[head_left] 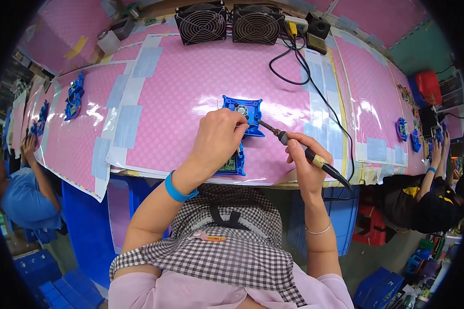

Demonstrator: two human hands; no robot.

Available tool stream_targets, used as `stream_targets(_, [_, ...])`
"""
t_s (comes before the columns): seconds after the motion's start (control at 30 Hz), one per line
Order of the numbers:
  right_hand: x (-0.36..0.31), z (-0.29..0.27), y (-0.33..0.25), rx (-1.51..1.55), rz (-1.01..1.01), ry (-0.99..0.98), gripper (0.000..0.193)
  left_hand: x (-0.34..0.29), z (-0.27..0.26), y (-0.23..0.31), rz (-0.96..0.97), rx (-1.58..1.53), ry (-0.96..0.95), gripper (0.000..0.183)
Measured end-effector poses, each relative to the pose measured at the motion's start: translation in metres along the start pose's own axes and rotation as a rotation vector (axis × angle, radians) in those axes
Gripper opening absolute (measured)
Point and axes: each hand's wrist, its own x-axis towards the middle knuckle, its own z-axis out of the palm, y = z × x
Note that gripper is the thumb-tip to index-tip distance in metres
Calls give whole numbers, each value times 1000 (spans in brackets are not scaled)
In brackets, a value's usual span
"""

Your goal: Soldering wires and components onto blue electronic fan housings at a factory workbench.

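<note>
My right hand (309, 159) is wrapped round a soldering iron (282, 136), its tip at the right edge of an open blue plastic housing (255, 130). A round metallic part (242, 110), like a small speaker, sits in that housing. My left hand (216, 136) is closed in a pinch over the housing's left side. A thin wire, apparently solder wire (247, 125), pokes out from its fingertips near the iron's tip. Below, partly hidden by my left wrist, lies another blue housing piece with a green circuit board (228, 166).
Two black fans (203, 26) stand at the table's back, beside a power strip (295, 23) and a dark iron stand (317, 33). The iron's black cord (340, 121) loops along the right. More blue housings (74, 98) lie at the left. Co-workers sit on both sides.
</note>
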Motion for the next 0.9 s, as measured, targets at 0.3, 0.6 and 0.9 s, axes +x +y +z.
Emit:
stream_targets(0.3, [-2, -6, -10, 57, 36, 32, 18, 2, 0, 0, 2, 18, -13, 10])
stream_targets(0.6, [-3, -9, -5, 52, 52, 38, 19, 2, 3, -1, -30, 67, -40, 11])
stream_targets(0.9, [-7, -13, -8, 75, 79, 119, 22, 2, 2, 0, -24, 35, -25, 10])
